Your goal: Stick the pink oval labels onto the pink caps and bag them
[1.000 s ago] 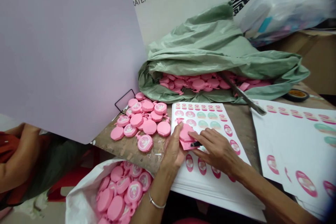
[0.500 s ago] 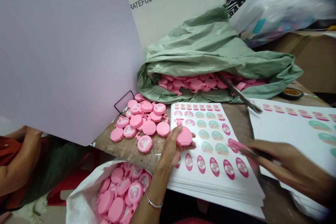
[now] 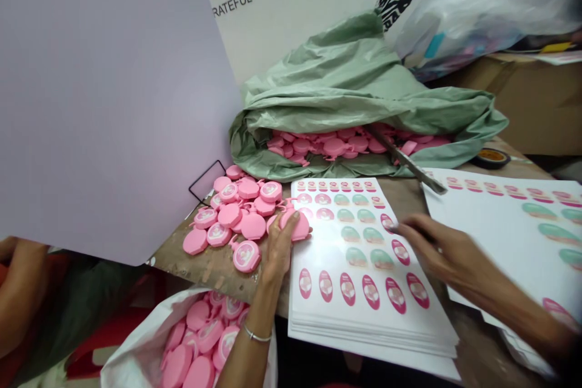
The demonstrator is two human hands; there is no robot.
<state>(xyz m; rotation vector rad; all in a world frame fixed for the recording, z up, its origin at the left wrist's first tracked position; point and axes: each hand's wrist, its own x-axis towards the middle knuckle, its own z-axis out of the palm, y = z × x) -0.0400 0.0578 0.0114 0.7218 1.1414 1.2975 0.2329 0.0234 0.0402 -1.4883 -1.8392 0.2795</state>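
Observation:
My left hand [image 3: 279,245] lies on the edge of a loose pile of pink plastic caps [image 3: 231,218], its fingers closed over one pink cap [image 3: 299,228]. My right hand [image 3: 436,248] pinches a small dark tool, whose tip is blurred, beside a pink oval sticker [image 3: 387,223]. That sticker is on the top sheet of a stack of printed sticker sheets [image 3: 345,260]. Rows of pink and green labels cover the sheet. A second sticker stack [image 3: 504,224] lies under my right forearm.
A white sack of pink caps [image 3: 136,339] stands below the scarred wooden table [image 3: 204,270]. Behind lies a green plastic sack of caps [image 3: 354,91], with a long metal blade [image 3: 404,160] and a tape roll [image 3: 491,158] nearby. A lilac board [image 3: 104,103] fills the left, and a co-worker's arm [image 3: 18,291] shows below it.
My left hand has moved left off the sheet with the cap, onto the pile's edge. My right hand has come back from the right towards the upper sheet.

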